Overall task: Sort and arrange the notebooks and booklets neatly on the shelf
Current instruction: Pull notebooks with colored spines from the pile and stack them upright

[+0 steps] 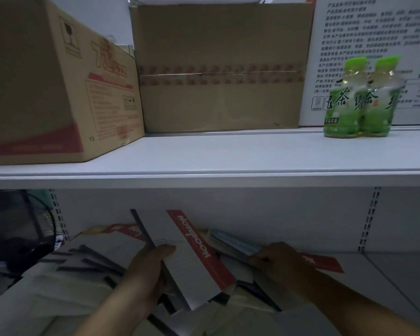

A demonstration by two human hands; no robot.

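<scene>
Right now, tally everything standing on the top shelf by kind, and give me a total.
Brown cardboard boxes: 2
White printed box: 1
Green tea bottles: 2
Total: 5

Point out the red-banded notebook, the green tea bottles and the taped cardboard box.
red-banded notebook (187,270), head view, white cover
green tea bottles (342,103), head view, left bottle's label
taped cardboard box (218,100), head view, front face
</scene>
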